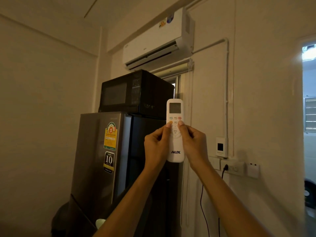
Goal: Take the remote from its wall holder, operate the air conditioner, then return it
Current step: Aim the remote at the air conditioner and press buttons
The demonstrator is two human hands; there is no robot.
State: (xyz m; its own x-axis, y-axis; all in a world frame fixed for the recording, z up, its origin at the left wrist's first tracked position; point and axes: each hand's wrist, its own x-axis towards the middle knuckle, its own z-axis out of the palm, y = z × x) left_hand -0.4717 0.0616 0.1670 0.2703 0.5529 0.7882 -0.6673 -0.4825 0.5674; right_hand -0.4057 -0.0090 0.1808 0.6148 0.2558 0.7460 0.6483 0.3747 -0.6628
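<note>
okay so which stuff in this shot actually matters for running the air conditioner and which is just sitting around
Part of the job: remote, held upright by left hand and right hand; air conditioner on the wall above.

Just there: microwave, fridge, wall socket with a black plug in it.

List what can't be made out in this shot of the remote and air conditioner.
- Remote screen: head view, too dim and small to read.
- Its side buttons: covered by left hand and right hand thumbs.
- Air conditioner display: too small, dim.
- Wall holder: cannot be told apart.
</note>
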